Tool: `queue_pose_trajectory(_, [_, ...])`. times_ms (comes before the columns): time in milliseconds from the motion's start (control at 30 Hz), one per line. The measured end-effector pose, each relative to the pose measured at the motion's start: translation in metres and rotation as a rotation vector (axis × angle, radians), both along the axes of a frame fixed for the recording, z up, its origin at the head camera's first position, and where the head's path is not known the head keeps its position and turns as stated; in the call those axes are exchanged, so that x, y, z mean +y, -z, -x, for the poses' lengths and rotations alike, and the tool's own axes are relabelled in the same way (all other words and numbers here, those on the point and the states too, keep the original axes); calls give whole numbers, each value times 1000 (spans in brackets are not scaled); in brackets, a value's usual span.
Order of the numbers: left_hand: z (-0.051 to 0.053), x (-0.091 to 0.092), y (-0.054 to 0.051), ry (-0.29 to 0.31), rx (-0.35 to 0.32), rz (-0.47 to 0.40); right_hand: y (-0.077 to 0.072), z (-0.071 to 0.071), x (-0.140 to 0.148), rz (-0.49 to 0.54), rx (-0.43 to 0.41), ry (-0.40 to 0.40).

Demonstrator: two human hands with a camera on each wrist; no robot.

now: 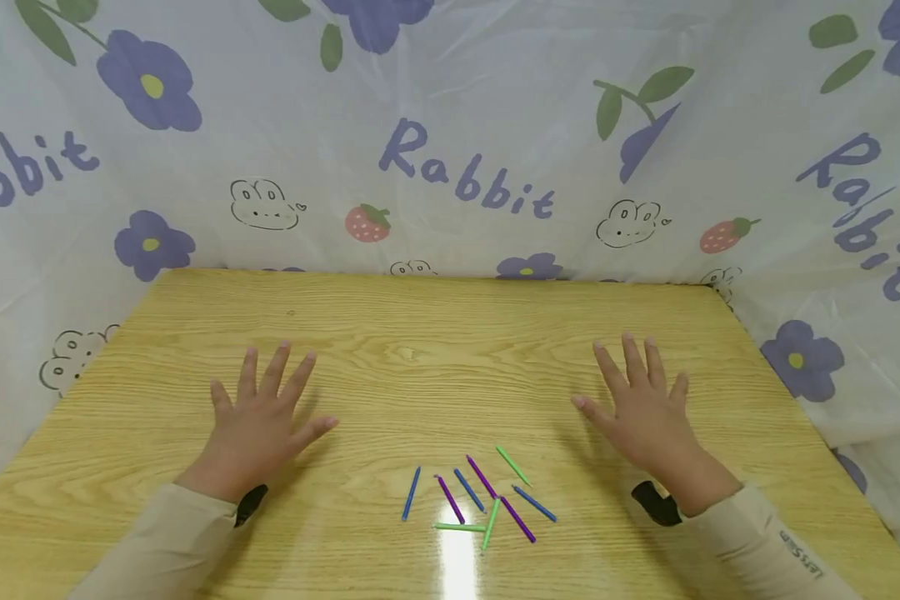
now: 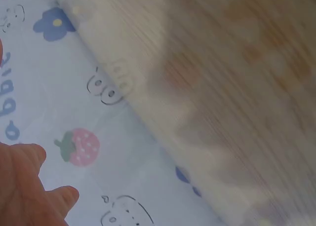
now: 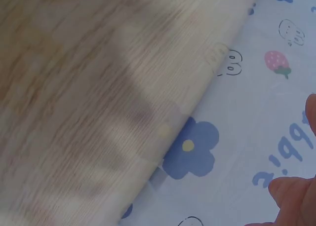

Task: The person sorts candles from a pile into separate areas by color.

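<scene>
Several thin sticks lie loosely grouped near the front middle of the table: blue (image 1: 412, 493), purple (image 1: 518, 518) and green (image 1: 513, 466), some touching or crossing. To their left, my left hand (image 1: 258, 429) is palm down with its fingers spread, holding nothing. My right hand (image 1: 648, 421) is to their right, also spread and empty. Part of the left hand (image 2: 24, 186) shows at the lower left of the left wrist view, and part of the right hand (image 3: 296, 201) at the lower right of the right wrist view. Neither wrist view shows the sticks.
The wooden table (image 1: 420, 325) has its far edge against a white cloth (image 1: 480, 100) printed with flowers, strawberries, rabbits and lettering. The cloth also hangs along both sides. A bright reflection lies on the tabletop just in front of the sticks.
</scene>
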State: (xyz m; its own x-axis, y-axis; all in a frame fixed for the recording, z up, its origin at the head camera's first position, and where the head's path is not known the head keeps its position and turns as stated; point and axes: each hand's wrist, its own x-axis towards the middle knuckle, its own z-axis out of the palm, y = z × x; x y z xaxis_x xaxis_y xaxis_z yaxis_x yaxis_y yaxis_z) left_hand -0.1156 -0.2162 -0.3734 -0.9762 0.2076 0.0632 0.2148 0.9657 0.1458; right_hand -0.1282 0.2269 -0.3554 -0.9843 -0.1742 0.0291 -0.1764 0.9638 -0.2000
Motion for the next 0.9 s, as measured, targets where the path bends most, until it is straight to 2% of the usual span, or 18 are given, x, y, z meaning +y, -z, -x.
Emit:
queue_pose_trajectory(367, [-5, 26, -1, 62, -8, -9, 7, -7, -9, 12, -30, -55])
queue_pose_trajectory(567, [-8, 35, -2, 91, 17, 5, 11, -10, -14, 40, -42, -83])
queue_pose_trajectory(900, [-9, 46, 4, 151, 38, -30, 17, -15, -25, 18, -54, -153])
